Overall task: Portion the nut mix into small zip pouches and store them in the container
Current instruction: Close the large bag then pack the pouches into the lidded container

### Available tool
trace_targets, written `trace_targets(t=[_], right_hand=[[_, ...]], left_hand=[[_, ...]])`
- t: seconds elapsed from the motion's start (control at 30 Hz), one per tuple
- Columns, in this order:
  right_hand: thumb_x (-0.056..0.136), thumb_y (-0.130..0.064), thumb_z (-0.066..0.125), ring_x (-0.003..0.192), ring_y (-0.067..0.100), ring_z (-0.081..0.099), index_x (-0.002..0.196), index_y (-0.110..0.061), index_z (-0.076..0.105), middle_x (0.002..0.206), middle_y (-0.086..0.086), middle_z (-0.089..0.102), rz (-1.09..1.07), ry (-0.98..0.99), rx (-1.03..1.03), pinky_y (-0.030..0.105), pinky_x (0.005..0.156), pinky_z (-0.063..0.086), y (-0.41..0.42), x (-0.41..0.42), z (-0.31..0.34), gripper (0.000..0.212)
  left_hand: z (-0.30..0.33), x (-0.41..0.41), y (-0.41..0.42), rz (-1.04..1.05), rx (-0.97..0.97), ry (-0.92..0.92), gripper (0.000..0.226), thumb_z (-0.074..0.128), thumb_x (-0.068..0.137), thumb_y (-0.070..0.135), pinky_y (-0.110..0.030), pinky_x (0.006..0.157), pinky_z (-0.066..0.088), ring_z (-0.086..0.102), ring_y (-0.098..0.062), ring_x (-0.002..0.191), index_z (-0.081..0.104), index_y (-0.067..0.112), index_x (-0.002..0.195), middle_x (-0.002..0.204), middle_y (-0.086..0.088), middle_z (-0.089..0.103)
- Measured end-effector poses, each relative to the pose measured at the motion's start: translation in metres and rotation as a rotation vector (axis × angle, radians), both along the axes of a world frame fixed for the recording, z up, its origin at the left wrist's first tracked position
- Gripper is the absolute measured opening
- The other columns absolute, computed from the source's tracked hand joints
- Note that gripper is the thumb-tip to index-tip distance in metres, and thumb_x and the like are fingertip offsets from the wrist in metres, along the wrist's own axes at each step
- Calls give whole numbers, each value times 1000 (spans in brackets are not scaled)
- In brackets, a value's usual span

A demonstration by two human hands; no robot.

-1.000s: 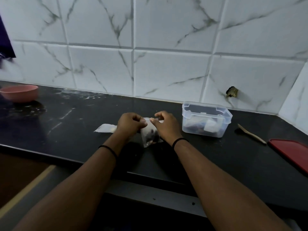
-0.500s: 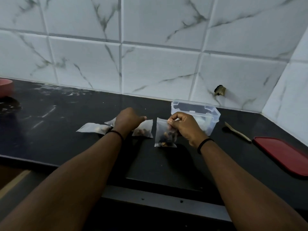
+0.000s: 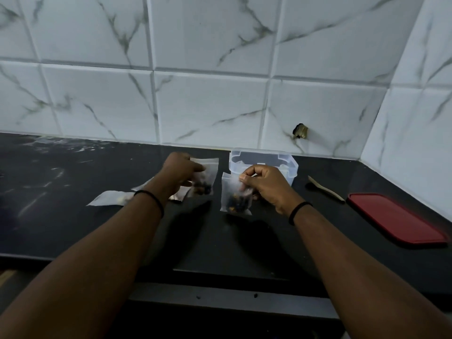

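My right hand (image 3: 265, 185) pinches the top of a small clear zip pouch (image 3: 234, 200) with dark nut mix at its bottom, held upright just above the black counter. My left hand (image 3: 179, 173) grips a second filled pouch (image 3: 205, 178), lifted off the counter to the left of the first. Behind my right hand stands the open clear plastic container (image 3: 265, 159), partly hidden by my fingers. Two more pouches (image 3: 110, 198) lie flat on the counter beside my left wrist.
A wooden spoon (image 3: 326, 190) lies right of the container. The red lid (image 3: 396, 220) rests flat at the right near the corner wall. The black counter (image 3: 61, 192) runs to a tiled backsplash; its front edge is close to me.
My left hand has picked up a second filled pouch from the counter and raised it. My right hand keeps holding its pouch in about the same place. The camera turned slightly right.
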State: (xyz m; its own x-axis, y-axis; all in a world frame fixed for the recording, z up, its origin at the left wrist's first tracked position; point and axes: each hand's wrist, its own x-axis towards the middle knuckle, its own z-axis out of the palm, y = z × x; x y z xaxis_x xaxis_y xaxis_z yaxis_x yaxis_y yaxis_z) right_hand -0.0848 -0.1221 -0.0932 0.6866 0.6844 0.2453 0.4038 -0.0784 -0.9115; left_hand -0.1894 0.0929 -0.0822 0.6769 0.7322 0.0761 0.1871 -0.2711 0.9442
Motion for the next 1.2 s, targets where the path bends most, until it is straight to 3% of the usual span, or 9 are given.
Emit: trace_targets(t=[0.17, 0.4, 0.57, 0.73, 0.87, 0.93, 1.03, 1.13, 1.2], right_hand=[[93, -18, 69, 62, 16, 65, 87, -11, 66, 77, 8, 75, -43, -29, 65, 24, 54, 49, -23, 9, 32, 10], [94, -15, 65, 58, 21, 68, 94, -1, 65, 77, 13, 75, -265, -120, 223, 37, 62, 56, -43, 67, 85, 14], [95, -14, 60, 57, 21, 70, 90, -8, 64, 76, 13, 74, -318, -111, 105, 30, 54, 54, -28, 110, 90, 9], [96, -10, 58, 56, 20, 61, 85, -11, 67, 80, 8, 69, -266, -204, -226, 29, 49, 54, 4, 142, 68, 14], [94, -15, 58, 83, 24, 65, 100, -8, 71, 96, 6, 69, -222, -519, -617, 34, 70, 58, 24, 156, 54, 15], [91, -20, 65, 90, 27, 66, 96, -12, 70, 99, 8, 69, -286, -705, -673, 39, 78, 58, 30, 156, 48, 11], [86, -13, 70, 95, 27, 60, 94, -12, 69, 99, 8, 63, -371, -934, -641, 36, 77, 54, 33, 154, 40, 8], [86, -9, 68, 88, 26, 64, 89, -11, 71, 94, 8, 67, -347, -920, -563, 34, 74, 53, 30, 152, 40, 5], [89, -13, 66, 84, 26, 65, 91, -13, 75, 92, 8, 71, -249, -882, -564, 30, 69, 48, 29, 146, 41, 9]], left_hand=[[31, 2, -27, -119, 42, -174, 9, 76, 85, 7, -32, 58, 56, 63, -15, 51, 72, 4, 77, 60, -5, 70], [81, 42, -60, -235, 104, -286, 18, 69, 91, 16, -25, 56, 49, 69, -18, 66, 68, -1, 98, 87, -11, 76], [93, 89, -63, -249, 22, -189, 9, 64, 94, 8, -29, 56, 54, 70, -20, 59, 67, 0, 96, 78, -13, 74], [74, 129, -54, -250, 74, 69, 7, 64, 92, -1, -26, 46, 54, 64, -15, 45, 68, -3, 85, 63, -10, 68], [51, 155, -46, -244, 430, 323, 9, 62, 91, 5, -29, 59, 58, 66, -23, 69, 69, -1, 92, 81, -11, 68], [44, 164, -46, -226, 688, 390, 14, 66, 87, 11, -33, 76, 57, 67, -27, 90, 73, 2, 95, 96, -11, 71], [37, 165, -52, -219, 988, 439, 23, 77, 83, 17, -32, 78, 48, 59, -26, 100, 70, 12, 105, 107, -8, 64], [33, 163, -51, -168, 1256, 331, 25, 75, 82, 12, -32, 74, 40, 53, -28, 99, 67, 16, 105, 106, -7, 57], [34, 159, -51, -268, 1221, 323, 22, 76, 82, 13, -31, 74, 42, 56, -24, 99, 69, 19, 102, 103, -2, 58]])
